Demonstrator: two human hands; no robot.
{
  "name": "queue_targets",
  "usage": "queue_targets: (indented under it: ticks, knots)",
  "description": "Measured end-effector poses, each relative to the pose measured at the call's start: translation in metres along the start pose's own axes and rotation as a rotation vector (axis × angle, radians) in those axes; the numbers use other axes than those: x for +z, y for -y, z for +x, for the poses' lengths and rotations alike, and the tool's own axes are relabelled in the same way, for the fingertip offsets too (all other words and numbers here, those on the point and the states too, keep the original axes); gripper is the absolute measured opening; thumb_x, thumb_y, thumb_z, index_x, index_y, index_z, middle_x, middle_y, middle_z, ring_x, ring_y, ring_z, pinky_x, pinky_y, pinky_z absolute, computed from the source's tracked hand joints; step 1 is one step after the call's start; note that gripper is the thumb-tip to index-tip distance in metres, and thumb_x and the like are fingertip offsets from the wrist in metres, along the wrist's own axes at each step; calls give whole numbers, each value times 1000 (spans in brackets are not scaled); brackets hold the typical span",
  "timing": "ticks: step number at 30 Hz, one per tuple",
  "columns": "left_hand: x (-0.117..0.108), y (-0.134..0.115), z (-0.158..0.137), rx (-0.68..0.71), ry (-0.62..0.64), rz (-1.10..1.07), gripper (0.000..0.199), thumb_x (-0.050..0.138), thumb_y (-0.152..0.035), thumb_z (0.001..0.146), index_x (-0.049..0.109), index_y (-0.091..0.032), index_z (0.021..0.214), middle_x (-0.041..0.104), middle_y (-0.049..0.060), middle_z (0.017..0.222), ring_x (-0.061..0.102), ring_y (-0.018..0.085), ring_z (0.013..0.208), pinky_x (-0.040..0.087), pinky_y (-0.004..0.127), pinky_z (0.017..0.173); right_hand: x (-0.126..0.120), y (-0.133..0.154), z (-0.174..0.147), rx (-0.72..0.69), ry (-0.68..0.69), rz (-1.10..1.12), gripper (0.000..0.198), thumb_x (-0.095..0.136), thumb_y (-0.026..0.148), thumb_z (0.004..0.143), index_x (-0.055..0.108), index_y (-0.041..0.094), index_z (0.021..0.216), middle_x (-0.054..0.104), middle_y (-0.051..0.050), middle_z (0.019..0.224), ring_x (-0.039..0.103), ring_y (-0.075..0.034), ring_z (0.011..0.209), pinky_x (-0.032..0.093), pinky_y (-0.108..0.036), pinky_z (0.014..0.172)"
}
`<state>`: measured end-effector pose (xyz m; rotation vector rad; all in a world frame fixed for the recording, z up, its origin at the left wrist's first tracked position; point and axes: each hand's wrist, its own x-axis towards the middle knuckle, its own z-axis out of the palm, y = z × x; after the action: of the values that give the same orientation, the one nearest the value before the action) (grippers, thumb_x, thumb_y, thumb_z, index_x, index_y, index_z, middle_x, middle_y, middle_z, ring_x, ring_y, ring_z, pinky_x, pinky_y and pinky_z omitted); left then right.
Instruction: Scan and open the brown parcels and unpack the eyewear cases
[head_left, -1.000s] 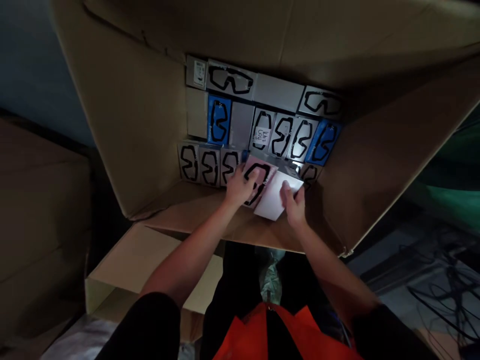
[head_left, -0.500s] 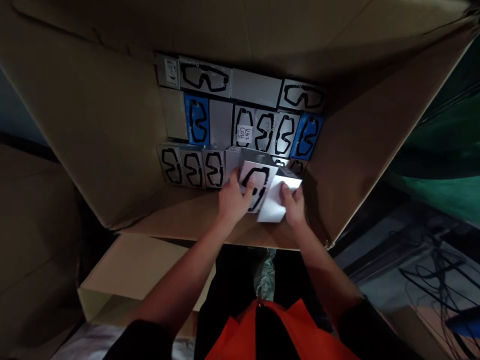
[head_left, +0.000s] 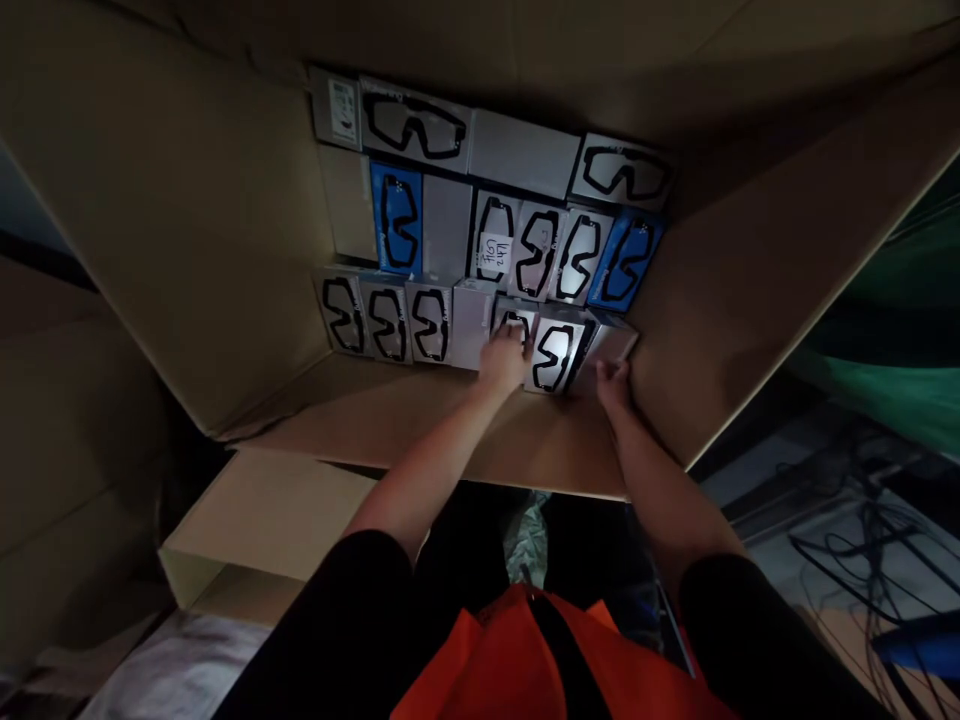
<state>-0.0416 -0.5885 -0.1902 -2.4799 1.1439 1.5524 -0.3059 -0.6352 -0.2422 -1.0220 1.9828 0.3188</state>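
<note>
Two bare hands work deep inside a large carton (head_left: 750, 270), along the row of goggles boxes closest to the person. Half a second ago each hand held a box tilted clear of that row; now neither is lifted out, and a brightly lit box (head_left: 553, 355) stands in the row between the hands. The left hand (head_left: 506, 360) has moved onto a partly covered box (head_left: 517, 310) at nine o'clock from the lit one, its fingers bent over the face. The right hand (head_left: 613, 385) now touches an end box (head_left: 611, 343) at twelve o'clock from it, its fingers curled at the near edge; that box sits askew, its blank side showing. The change suggests that the row is close to full, with the end box apparently the one not yet square. Whether either set of fingers grips or merely presses cannot be told, nor can it be said for certain which of the two lifted boxes is which now. The left hand hides most of the printed goggles beneath it, and shadow swallows the gap between the end box and the carton's three o'clock wall. Handwriting on a white label (head_left: 495, 252), toward twelve o'clock, is hard to read. At eight o'clock, a black sleeve (head_left: 330, 600) cuts across a smaller carton (head_left: 277, 490); at four o'clock, dark cables (head_left: 877, 548) blur into the gloom.
</note>
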Motion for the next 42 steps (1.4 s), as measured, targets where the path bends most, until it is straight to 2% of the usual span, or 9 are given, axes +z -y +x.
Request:
queue_targets:
  ticks: [4, 8, 15, 23, 28, 32, 35, 39, 42]
  knots:
    - [-46, 57, 47, 144, -239, 41, 64, 76, -37, 98, 58, -20, 156, 51, 18, 169, 31, 44, 165, 22, 64, 137, -6, 0, -6, 24, -23, -143, 71, 67, 48, 90, 55, 7, 147, 67, -34, 140, 66, -45, 133, 46, -65, 119]
    - [-44, 90, 67, 95, -193, 150, 91, 96, -52, 78, 60, -17, 154, 54, 23, 165, 26, 52, 164, 5, 71, 137, -9, 32, -10, -331, -151, -184, 79, 64, 43, 92, 46, 8, 160, 57, -31, 156, 57, -44, 145, 44, -63, 123]
    - [-3, 76, 49, 158, -146, 164, 62, 72, -15, 85, 63, -12, 146, 67, 22, 146, 55, 43, 146, 29, 60, 133, 37, 108, -7, -710, 53, -220, 67, 53, 36, 100, 47, 9, 161, 62, -25, 151, 59, -38, 141, 48, -58, 121]
    - [-33, 83, 27, 225, -83, 158, 64, 65, -10, 87, 60, -15, 150, 64, 19, 148, 54, 42, 144, 38, 57, 127, 88, 135, -19, -913, 305, -487, 64, 55, 32, 102, 53, 11, 162, 57, -22, 162, 48, -41, 152, 38, -62, 127]
    - [-43, 89, 3, 295, -66, 121, 68, 60, -7, 88, 56, -17, 156, 58, 18, 153, 49, 39, 149, 38, 54, 130, 83, 130, -21, -943, 390, -653, 59, 58, 29, 100, 58, 18, 158, 57, -17, 165, 45, -41, 155, 20, -68, 133]
    - [-54, 103, -5, 317, -59, 61, 67, 60, -5, 87, 57, -20, 153, 60, 14, 150, 50, 35, 149, 40, 53, 131, 62, 124, -18, -948, 364, -700, 51, 59, 22, 98, 65, 16, 149, 68, -18, 151, 53, -39, 146, 22, -65, 132]
    - [-72, 133, -9, 327, -61, -27, 65, 56, -1, 86, 58, -21, 148, 60, 13, 150, 55, 30, 146, 45, 47, 128, 52, 123, -18, -951, 363, -711, 51, 59, 20, 97, 65, 16, 148, 69, -18, 149, 53, -39, 147, 23, -66, 132]
    - [-94, 164, -2, 236, -114, -42, 66, 51, 3, 85, 59, -21, 146, 62, 11, 150, 57, 28, 145, 45, 44, 129, 63, 125, -21, -943, 363, -693, 57, 59, 20, 97, 61, 14, 153, 64, -19, 157, 47, -40, 154, 21, -67, 132]
    - [-82, 143, 11, 231, -133, 13, 68, 52, 3, 86, 58, -19, 150, 63, 10, 153, 53, 31, 148, 40, 50, 132, 82, 128, -26, -939, 333, -661, 60, 57, 19, 96, 58, 13, 156, 58, -19, 163, 42, -39, 159, 17, -69, 133]
